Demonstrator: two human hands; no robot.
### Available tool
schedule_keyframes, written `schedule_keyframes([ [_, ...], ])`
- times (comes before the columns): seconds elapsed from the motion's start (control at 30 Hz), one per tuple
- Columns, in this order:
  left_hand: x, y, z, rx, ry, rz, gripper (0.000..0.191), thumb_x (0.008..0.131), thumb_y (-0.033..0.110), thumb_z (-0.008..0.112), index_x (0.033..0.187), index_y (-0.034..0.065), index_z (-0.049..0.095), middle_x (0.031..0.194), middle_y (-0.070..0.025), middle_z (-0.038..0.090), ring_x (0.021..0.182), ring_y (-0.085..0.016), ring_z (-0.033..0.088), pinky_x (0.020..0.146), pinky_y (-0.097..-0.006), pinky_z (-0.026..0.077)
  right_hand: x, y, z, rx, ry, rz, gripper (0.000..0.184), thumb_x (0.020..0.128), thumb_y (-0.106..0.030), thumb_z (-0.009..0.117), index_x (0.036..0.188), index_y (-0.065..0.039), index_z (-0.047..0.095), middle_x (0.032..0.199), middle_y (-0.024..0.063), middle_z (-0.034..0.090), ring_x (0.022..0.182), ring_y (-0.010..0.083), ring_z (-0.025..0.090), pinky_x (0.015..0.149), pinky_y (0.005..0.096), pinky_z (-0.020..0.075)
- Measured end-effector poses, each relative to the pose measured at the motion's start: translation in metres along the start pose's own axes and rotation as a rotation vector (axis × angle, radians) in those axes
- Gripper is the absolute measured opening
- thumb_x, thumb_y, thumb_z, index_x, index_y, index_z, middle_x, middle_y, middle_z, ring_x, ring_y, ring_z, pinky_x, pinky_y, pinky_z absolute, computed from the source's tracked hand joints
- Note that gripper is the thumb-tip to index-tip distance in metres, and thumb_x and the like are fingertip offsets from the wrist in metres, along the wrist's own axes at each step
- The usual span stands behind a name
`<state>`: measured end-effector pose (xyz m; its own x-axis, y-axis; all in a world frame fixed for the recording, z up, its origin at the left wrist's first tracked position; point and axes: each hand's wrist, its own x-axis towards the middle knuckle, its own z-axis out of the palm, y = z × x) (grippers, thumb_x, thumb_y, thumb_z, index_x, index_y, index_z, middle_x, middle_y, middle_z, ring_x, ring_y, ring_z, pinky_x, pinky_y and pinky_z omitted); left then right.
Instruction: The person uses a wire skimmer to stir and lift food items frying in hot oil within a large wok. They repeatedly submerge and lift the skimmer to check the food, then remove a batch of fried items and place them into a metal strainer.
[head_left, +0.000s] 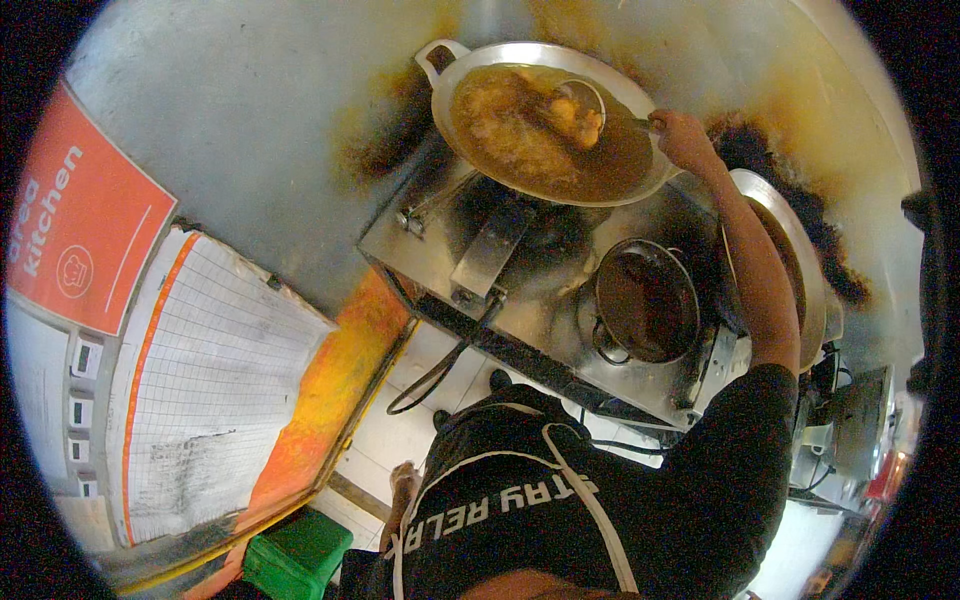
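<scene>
My right hand (684, 142) grips the handle of a round strainer (602, 105) at the wok's right rim. Golden-brown food pieces (574, 120) lie in the strainer, partly in the oil. The large metal wok (525, 52) has a loop handle at its left and holds brown, foaming oil (510, 142). It stands at the back of a stainless-steel stove (431, 232). Low beside my body hangs my left hand (405, 480), away from the stove. It is small and blurred, so its fingers are unclear.
A dark-filled round pot (649, 304) stands at the stove's front right. Another large pan (772, 202) is partly behind my right arm. A black hose (427, 394) loops off the front edge. Gridded paper sheets (217, 375) hang at left, above a green bin (300, 551).
</scene>
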<state>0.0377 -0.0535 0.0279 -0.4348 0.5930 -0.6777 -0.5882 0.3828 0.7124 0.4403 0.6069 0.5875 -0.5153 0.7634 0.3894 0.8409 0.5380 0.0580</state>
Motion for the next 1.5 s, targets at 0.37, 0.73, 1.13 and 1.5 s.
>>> schedule_keyframes([
  [0.37, 0.032, 0.072, 0.025, -0.297, 0.049, -0.188, 0.027, 0.074, 0.02, 0.065, 0.096, 0.0087, 0.056, 0.068, -0.0108, 0.058, 0.046, -0.022, 0.052, 0.039, -0.0325, 0.044, -0.014, -0.042, -0.058, -0.19, -0.04, -0.003, 0.028, 0.074, -0.006, 0.053, 0.1, -0.01, 0.063, 0.083, 0.0193, 0.064, 0.078, 0.0354, 0.062, 0.071, 0.0448, 0.0504],
  [0.73, 0.007, 0.083, 0.024, -0.16, 0.035, -0.168, 0.022, 0.075, 0.017, 0.063, 0.094, 0.0094, 0.056, 0.064, -0.0087, 0.054, 0.045, -0.02, 0.049, 0.039, -0.0315, 0.04, -0.04, -0.02, -0.091, -0.1, 0.06, 0.114, 0.037, 0.073, -0.001, 0.052, 0.108, -0.009, 0.06, 0.091, 0.0167, 0.064, 0.09, 0.0357, 0.06, 0.083, 0.0444, 0.0464],
  [1.13, -0.002, 0.127, 0.063, 0.11, 0.179, -0.175, 0.023, 0.079, 0.021, 0.057, 0.098, 0.0078, 0.056, 0.065, -0.0082, 0.054, 0.048, -0.019, 0.049, 0.041, -0.0326, 0.041, -0.019, -0.013, 0.011, -0.17, -0.115, 0.184, 0.023, 0.077, -0.013, 0.052, 0.095, -0.006, 0.066, 0.092, 0.0191, 0.063, 0.08, 0.0359, 0.061, 0.074, 0.0415, 0.049],
  [1.5, 0.016, 0.051, 0.015, -0.001, -0.008, -0.068, 0.024, 0.078, 0.019, 0.058, 0.098, 0.0067, 0.056, 0.071, -0.0102, 0.057, 0.056, -0.021, 0.054, 0.047, -0.0329, 0.044, -0.016, 0.0, 0.067, 0.953, -0.318, 0.581, 0.027, 0.087, -0.022, 0.046, 0.102, -0.007, 0.063, 0.059, -0.0023, 0.048, 0.042, 0.0084, 0.037, 0.038, 0.0232, 0.0304],
])
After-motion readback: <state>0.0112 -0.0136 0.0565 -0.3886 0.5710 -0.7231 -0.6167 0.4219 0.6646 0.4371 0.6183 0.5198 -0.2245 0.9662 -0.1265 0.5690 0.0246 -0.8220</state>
